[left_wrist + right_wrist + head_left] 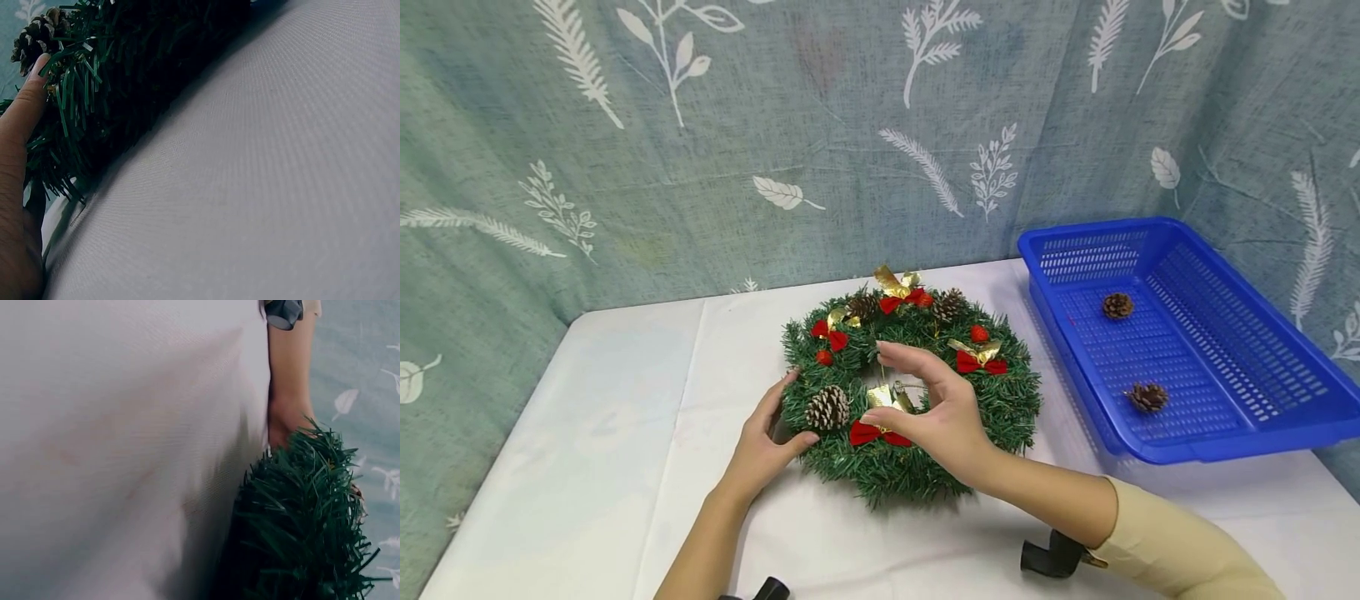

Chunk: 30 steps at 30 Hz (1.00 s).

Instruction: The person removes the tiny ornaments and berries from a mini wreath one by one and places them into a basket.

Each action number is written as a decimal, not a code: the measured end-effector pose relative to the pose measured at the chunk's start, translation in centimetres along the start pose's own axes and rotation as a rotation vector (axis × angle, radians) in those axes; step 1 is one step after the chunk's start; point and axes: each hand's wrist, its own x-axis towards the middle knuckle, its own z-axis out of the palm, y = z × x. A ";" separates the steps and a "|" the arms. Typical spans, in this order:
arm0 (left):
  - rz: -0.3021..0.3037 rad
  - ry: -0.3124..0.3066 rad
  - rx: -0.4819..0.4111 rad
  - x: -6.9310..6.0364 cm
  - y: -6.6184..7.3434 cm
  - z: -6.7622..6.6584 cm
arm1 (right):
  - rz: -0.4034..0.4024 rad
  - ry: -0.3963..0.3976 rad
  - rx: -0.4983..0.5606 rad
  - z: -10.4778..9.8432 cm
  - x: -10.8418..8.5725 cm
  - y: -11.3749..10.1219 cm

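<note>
A green wreath (917,479) lies on the white table, bearing red bows, gold ribbons, red berries and pine cones. My left hand (766,454) holds its left edge, the thumb beside a pine cone (827,408); that thumb also shows against the greenery in the left wrist view. Above the front of the wreath hovers my right hand (951,417), thumb and fingers apart in a C shape, with nothing seen between them. Just behind the right thumb is a red bow (867,433) with gold ribbon, partly hidden. The right hand is out of sight in the right wrist view.
At the right stands a blue basket (1067,367) with two pine cones inside, one being this pine cone (1117,306) toward the back. A patterned curtain (850,167) hangs behind the table (625,433).
</note>
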 end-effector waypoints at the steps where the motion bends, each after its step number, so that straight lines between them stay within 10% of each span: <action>1: 0.004 0.000 0.002 0.0 0.0 0.0 | 0.001 -0.003 0.000 0.2 0.1 0.1; 30: 0.035 0.002 -0.022 0.0 -0.1 0.0 | 0.077 -0.095 -0.182 3.9 0.2 3.3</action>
